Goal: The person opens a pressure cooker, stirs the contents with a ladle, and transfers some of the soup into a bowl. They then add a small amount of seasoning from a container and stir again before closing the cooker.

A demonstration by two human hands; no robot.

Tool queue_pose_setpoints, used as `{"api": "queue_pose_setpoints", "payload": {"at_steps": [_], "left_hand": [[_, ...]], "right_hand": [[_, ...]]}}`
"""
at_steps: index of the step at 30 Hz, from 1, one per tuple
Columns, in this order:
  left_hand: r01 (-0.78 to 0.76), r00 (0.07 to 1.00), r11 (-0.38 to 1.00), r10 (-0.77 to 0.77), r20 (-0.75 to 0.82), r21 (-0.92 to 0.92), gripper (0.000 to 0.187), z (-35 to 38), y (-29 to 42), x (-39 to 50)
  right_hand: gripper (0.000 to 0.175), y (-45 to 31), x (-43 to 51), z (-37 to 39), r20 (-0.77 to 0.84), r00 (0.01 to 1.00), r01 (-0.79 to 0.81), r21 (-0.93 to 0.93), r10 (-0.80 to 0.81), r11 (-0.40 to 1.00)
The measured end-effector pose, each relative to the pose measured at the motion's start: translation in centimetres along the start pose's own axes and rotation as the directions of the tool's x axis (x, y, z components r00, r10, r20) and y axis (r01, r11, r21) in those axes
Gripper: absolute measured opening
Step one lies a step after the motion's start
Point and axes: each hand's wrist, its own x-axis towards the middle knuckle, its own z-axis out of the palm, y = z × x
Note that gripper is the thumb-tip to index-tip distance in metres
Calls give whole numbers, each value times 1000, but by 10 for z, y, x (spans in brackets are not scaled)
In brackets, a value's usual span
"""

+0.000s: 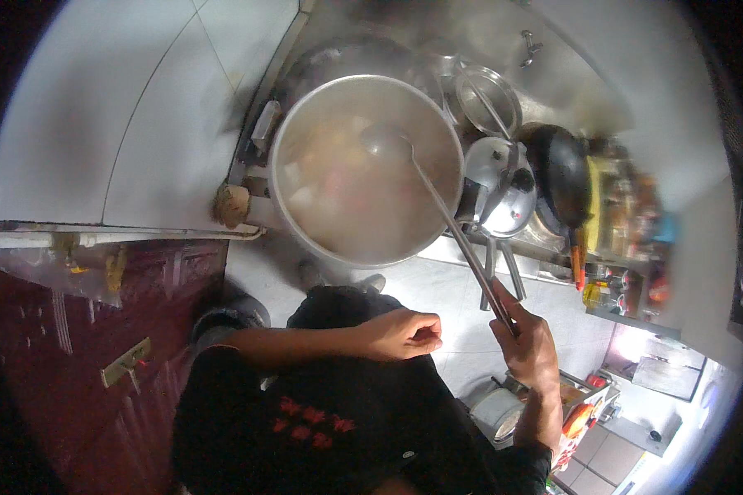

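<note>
A large metal stockpot stands before me, filled with steaming, cloudy broth. Pale chunks and some pinkish pieces show through the steam. The bowl of a long-handled metal ladle lies at the broth's surface, and its handle slants out over the pot's right rim. My right hand grips the handle near its end, outside the pot. Across my dark clothing, my left hand is held with curled fingers; nothing shows in it. Steam blurs whatever lies deeper in the pot.
To the pot's right are a round metal pan, shiny long-handled pans and a black wok. Bottles stand farther right. A tiled wall and a dark red door bound the left. A white bucket is on the floor.
</note>
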Motion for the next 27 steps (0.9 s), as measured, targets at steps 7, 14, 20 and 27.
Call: {"api": "queue_pose_setpoints", "payload": {"at_steps": [7,14,20,27], "left_hand": [[-1,984,1000,3,-179,12,18,4,0,-2],[58,994,998,-61,-92,-39,15,34,-12,39],[177,984,981,-177,-12,73,19,102,-12,110],[264,949,957,-280,143,119,19,239,-25,257]], "right_hand": [[61,29,9,12,13,999,40,-34,-39,999],[61,142,-40,29,-151,943,-108,708,298,698],[58,375,-73,12,-345,817,-237,530,462,814],[57,592,-64,-4,-90,882,-239,761,463,603]]}}
